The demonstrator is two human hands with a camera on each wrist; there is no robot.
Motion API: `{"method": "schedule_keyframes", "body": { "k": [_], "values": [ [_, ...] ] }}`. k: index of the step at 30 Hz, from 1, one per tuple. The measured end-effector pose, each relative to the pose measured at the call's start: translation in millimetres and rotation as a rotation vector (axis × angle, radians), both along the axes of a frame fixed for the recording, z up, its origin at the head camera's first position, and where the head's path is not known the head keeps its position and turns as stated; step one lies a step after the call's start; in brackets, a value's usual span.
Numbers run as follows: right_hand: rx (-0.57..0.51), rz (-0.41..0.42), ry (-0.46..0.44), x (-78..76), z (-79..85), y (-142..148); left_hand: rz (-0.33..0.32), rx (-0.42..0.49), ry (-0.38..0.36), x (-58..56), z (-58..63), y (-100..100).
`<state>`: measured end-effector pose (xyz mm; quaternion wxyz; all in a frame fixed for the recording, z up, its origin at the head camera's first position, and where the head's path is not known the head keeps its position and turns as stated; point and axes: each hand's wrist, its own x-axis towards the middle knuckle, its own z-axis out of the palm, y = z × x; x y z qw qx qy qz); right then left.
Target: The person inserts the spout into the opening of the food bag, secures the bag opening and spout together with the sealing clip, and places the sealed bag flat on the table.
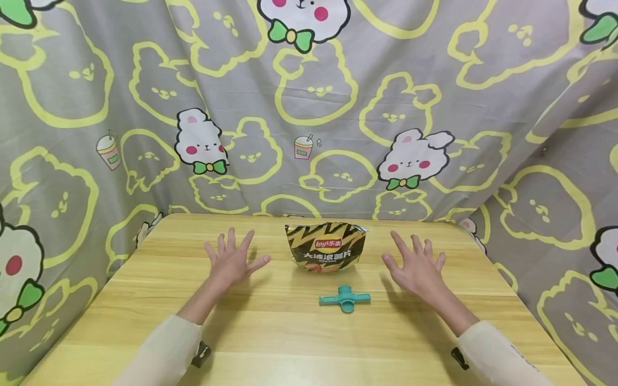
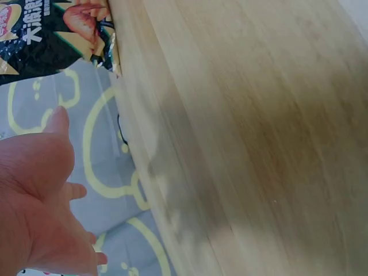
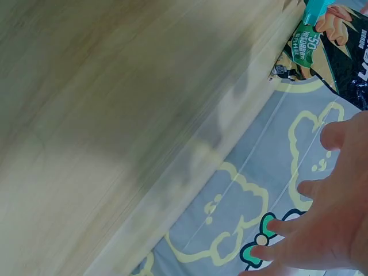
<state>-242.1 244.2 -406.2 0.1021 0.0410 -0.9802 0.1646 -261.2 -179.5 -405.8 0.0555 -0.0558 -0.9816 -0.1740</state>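
Observation:
A black and gold bag of Lay's potato chips point(image 1: 328, 249) stands upright on the wooden table, its top edge cut or folded straight across. In front of it lies a teal plastic bag clip point(image 1: 345, 298) with a round spout in its middle. My left hand point(image 1: 233, 264) hovers left of the bag, fingers spread, holding nothing. On the other side, my right hand point(image 1: 416, 269) is held over the table with fingers apart, also holding nothing. Both wrist views show the bag beyond the hands; a corner of the teal clip point(image 3: 316, 10) appears in the right one.
The wooden table point(image 1: 280, 343) reaches back to a grey curtain point(image 1: 328, 112) printed with yellow outlines and white cartoon animals. The curtain also hangs along the left and right sides. Dark wrist straps point(image 1: 201, 354) show below the pale sleeves.

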Motion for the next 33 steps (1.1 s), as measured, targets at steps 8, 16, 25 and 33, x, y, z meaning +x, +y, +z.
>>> {"method": "schedule_keyframes", "body": {
  "k": [8, 16, 25, 33],
  "values": [
    [-0.01, 0.032, 0.035, 1.3, 2.6, -8, -0.042, 0.026, -0.043, 0.0, 1.4, 7],
    [-0.005, 0.078, 0.047, 7.5, 6.1, -21, -0.12, 0.048, -0.044, 4.2, -3.1, 16],
    [-0.053, 0.124, -0.107, 14.7, 8.3, -36, -0.186, 0.043, -0.134, 20.3, 6.0, 31],
    [-0.079, 0.148, -0.23, 22.2, 9.1, -47, -0.228, 0.04, -0.232, 28.9, 10.5, 46]
  ]
}}
